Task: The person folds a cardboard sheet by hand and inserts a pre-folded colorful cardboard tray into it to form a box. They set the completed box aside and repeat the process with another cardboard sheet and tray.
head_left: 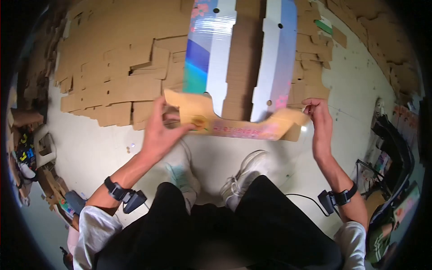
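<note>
A printed cardboard box [243,67], partly folded, lies in front of my feet, with white-edged, blue and pink side panels standing along its brown inside. Its near end flap [243,129] is brown on the inner face and carries a flower print and pink lettering outside. My left hand [163,130] grips this flap at its left end, thumb on the printed face and fingers behind. At the opposite end, my right hand [319,118] has its fingertips pinched together at the flap's right corner.
Flattened brown cardboard sheets [108,58] are layered across the floor beyond and under the box. My shoes [245,175] stand close to the near flap. At the right are a black-framed item [396,166] and a green striped item [380,240]. More cardboard [49,184] lies at the left.
</note>
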Demonstrator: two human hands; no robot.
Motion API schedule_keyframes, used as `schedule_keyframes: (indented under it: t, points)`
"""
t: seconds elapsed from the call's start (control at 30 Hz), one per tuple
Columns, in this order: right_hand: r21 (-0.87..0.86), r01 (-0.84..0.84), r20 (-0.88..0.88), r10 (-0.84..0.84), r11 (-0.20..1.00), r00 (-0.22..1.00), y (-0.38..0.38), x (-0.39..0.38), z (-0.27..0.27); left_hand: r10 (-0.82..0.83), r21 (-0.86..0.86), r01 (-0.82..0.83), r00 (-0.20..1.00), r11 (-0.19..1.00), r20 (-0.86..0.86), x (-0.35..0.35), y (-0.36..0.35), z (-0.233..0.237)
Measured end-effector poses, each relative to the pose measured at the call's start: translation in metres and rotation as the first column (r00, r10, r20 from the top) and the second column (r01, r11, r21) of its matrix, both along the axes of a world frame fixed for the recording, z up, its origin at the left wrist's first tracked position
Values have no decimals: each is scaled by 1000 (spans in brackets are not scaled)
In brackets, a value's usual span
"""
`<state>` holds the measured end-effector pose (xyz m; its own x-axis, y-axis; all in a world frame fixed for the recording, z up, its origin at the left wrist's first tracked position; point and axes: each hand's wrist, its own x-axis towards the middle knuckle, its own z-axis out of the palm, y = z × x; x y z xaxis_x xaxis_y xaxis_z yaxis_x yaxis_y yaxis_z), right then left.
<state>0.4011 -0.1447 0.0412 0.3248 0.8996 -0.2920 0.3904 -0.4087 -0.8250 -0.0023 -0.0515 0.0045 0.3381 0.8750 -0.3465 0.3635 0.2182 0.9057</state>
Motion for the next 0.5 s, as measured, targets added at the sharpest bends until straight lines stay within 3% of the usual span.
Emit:
schedule_keyframes:
  t: [0.03,0.1,0.2,0.27,0.37,0.5]
  points:
    - [22,-86,144,82,996,986,-2,-3,7,90,-11,-89,990,996,111,3,2,-6]
    - [-47,-224,378,225,973,898,1,-14,22,-37,-54,34,998,998,-53,-1,11,5]
    - [-175,-168,256,209,970,944,9,-22,20,-140,0,142,971,990,-195,1,18,17]
    - [-167,-167,245,205,972,948,13,-24,13,-168,78,192,954,978,-248,7,17,20]
    - [-118,-230,258,253,966,932,16,-28,13,-271,32,302,891,953,-364,-2,25,19]
    - [-151,-261,274,294,954,916,22,-29,18,-287,310,524,771,793,-569,2,36,25]
